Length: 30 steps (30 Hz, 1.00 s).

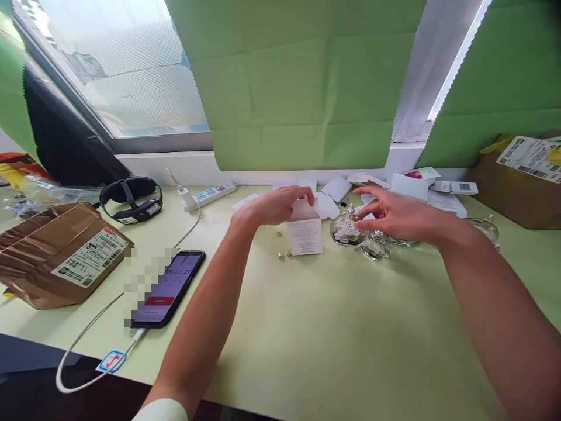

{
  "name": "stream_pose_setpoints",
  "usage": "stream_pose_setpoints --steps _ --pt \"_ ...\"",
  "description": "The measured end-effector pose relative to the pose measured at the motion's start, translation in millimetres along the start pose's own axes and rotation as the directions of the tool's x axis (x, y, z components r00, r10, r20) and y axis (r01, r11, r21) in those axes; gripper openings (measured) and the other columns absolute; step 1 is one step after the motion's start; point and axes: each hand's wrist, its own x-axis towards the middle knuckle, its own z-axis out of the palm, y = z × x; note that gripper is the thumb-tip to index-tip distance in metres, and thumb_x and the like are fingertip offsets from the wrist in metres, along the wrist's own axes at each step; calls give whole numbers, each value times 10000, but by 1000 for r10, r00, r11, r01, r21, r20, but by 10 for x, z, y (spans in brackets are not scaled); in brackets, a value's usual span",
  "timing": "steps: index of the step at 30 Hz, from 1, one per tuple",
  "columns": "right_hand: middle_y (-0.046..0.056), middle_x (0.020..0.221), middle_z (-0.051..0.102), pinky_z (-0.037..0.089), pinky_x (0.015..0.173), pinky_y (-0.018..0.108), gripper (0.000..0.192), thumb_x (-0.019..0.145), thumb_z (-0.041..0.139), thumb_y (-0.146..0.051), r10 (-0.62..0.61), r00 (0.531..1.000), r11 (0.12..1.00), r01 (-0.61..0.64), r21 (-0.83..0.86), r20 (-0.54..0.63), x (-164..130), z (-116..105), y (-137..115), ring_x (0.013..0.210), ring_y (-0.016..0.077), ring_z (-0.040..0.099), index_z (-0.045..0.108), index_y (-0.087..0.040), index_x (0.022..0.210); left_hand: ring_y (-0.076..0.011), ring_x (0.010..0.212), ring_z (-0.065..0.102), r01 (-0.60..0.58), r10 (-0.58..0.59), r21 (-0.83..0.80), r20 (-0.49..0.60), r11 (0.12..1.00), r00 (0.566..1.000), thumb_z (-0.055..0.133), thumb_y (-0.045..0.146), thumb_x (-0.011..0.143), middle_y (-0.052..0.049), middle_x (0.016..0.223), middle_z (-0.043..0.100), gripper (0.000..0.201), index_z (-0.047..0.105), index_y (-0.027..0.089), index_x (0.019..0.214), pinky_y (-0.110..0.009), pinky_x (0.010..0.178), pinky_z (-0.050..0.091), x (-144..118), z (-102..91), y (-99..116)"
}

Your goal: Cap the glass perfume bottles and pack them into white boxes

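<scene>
Just above the middle of the frame, a small white box (pixel 305 234) stands upright on the pale green table (pixel 307 327), its top flap open and fine print on its front face. The left hand (pixel 276 206) comes in from the lower left and curls over the box's top, fingertips pinching the raised flap. Immediately right of the box sits a round clear glass bottle (pixel 347 229) with a white label, and a second glass bottle (pixel 376 245) lies just beside it, lower right. The right hand (pixel 390 213) reaches in from the lower right edge, fingers loosely spread, thumb and forefinger closing toward the neck of the first bottle; whether they grip it cannot be told. Left of the box's foot lie a few small gold caps (pixel 284 252), near but not touching it.

Behind the hands, along the window sill, a scatter of flat white cartons (pixel 409 187) spreads toward the right. A white power strip (pixel 210 194) lies upper left of the box. Farther left, a black phone (pixel 170 287) with a lit screen lies flat, a white cable running from its lower end. A brown cardboard parcel (pixel 56 257) fills the left edge, with a black headband strap (pixel 131 200) behind it. Another brown box (pixel 517 187) sits at the far right.
</scene>
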Motion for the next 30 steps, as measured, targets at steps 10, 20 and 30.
stream_pose_setpoints --steps 10,20,30 --pt "84 1334 670 577 822 494 848 741 706 -642 63 991 995 -52 89 -117 -7 -262 255 1069 380 687 373 -379 1475 -145 872 646 -248 226 -532 -107 809 968 438 -22 687 -3 838 628 248 377 209 752 -252 646 465 36 0 84" --pt "104 1273 694 562 789 437 780 798 684 -544 -11 988 998 19 55 -152 26 -114 155 973 326 708 363 -326 1474 -210 1042 674 -359 346 -684 -164 635 924 690 115 782 -9 801 665 235 476 192 841 -316 798 510 -27 -89 67" --pt "123 1189 727 483 792 372 540 887 596 -238 -117 979 964 72 -254 -165 367 697 -66 959 293 692 392 -204 1386 -137 955 622 -271 311 -494 0 826 950 581 164 865 -21 988 648 165 569 208 1024 -311 854 492 -34 -89 32"
